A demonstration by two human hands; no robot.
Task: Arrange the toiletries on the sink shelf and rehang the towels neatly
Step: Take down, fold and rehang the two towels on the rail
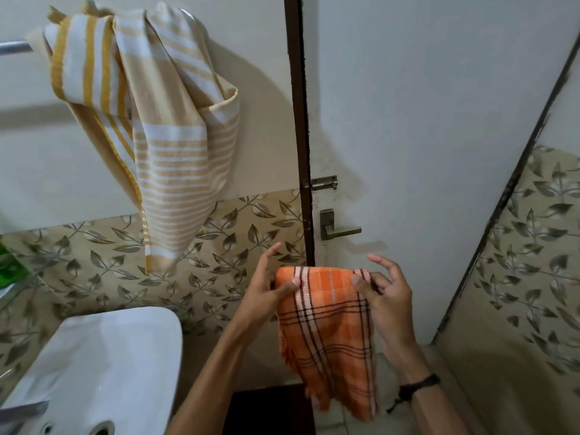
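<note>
While the orange plaid towel [326, 334] hangs folded between both hands at the near right of the head view, its top fold runs left to right, roughly level, and the rest drops straight down toward the floor. The left hand [270, 293] pinches the left end of that fold, thumb on the near face and the other fingers raised and spread behind it. The right hand [386, 296] pinches the right end the same way, thumb in front, the remaining fingers loosely curled and lifted off the cloth. Both grips look light, thumb-and-fingertip holds rather than fists.

What the next move turns on is where the towel bar [14, 47] lies from this hold: far up and to the left, well apart from the hands, on the wall above the sink [103, 365]. Only a short stub of the bar shows at the left edge; most of it is covered by the yellow striped towel [157, 127], which is bunched and twisted over it, not spread flat. The bar's line appears to run about parallel with the held fold, so the orange towel would likely need lifting up and left without much turning. The left hand is the nearer one to the bar. Free room on the bar cannot be judged from here.
</note>
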